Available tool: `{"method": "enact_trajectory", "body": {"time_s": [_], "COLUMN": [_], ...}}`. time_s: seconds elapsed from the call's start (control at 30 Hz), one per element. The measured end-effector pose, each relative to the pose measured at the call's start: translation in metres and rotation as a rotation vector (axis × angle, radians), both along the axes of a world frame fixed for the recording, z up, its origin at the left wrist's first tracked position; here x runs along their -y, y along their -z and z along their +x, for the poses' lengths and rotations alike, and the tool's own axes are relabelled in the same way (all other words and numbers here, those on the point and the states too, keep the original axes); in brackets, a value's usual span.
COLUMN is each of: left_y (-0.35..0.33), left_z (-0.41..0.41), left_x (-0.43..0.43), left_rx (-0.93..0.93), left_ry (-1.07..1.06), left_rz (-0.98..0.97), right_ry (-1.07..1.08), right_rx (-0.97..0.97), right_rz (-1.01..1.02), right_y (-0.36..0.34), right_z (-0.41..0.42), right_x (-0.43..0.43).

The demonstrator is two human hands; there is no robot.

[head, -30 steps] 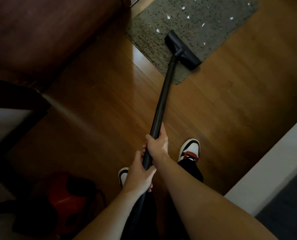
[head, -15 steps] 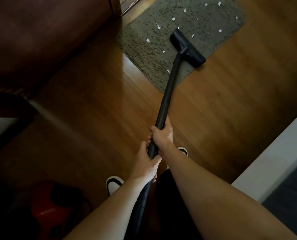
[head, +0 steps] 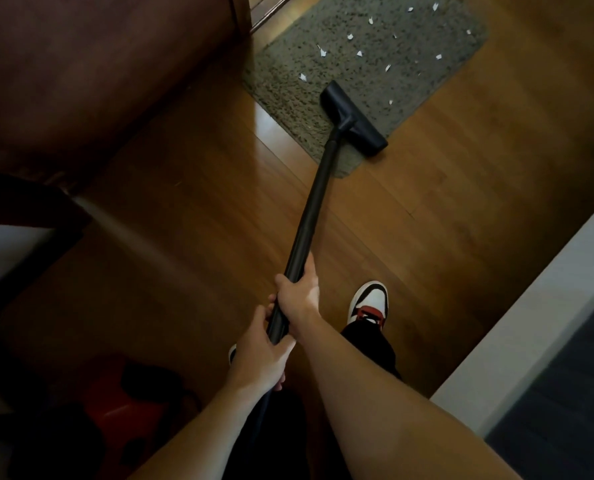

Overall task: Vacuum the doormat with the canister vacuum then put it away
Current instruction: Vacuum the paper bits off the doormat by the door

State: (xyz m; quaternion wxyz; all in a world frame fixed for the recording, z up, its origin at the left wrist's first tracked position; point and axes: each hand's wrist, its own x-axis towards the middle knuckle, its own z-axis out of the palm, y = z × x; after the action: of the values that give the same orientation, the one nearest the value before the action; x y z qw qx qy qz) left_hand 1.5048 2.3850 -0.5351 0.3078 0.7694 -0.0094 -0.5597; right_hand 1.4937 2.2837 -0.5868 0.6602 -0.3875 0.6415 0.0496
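Observation:
A grey-green doormat (head: 413, 46) lies on the wooden floor at the top, strewn with several small white paper scraps (head: 359, 53). The black floor nozzle (head: 352, 117) rests on the mat's near corner, at the end of a long black vacuum wand (head: 314, 209). My right hand (head: 299, 292) grips the wand higher up. My left hand (head: 259, 355) grips it just below, close to my body. The red and black canister vacuum (head: 122, 410) sits on the floor at the lower left, in shadow.
A dark brown wooden door or cabinet (head: 98, 74) fills the upper left beside the mat. A white wall edge (head: 530, 323) runs diagonally at the right, with dark flooring beyond. My shoe (head: 370, 303) stands on the wood floor (head: 444, 220) behind the wand.
The nozzle has been drawn back from the middle of the mat to its near corner. My hands have kept their grip, and my right foot shows again.

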Motion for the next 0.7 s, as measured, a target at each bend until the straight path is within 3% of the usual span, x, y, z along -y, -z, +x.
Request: {"method": "enact_trajectory", "body": {"time_s": [0.37,0.7], "left_y": [-0.015,-0.033], "left_z": [-0.013,-0.026], "left_x": [-0.085,-0.094], "left_rx": [-0.05,-0.1], "left_ry": [-0.031,-0.091], "left_rz": [0.009,0.017], "right_ry": [-0.082,-0.121], "right_rx": [-0.003,-0.01], "right_rz": [0.008,-0.02], "right_y": [-0.019,-0.028], "right_z": [-0.013,-0.025], "right_x": [-0.083,-0.098]}}
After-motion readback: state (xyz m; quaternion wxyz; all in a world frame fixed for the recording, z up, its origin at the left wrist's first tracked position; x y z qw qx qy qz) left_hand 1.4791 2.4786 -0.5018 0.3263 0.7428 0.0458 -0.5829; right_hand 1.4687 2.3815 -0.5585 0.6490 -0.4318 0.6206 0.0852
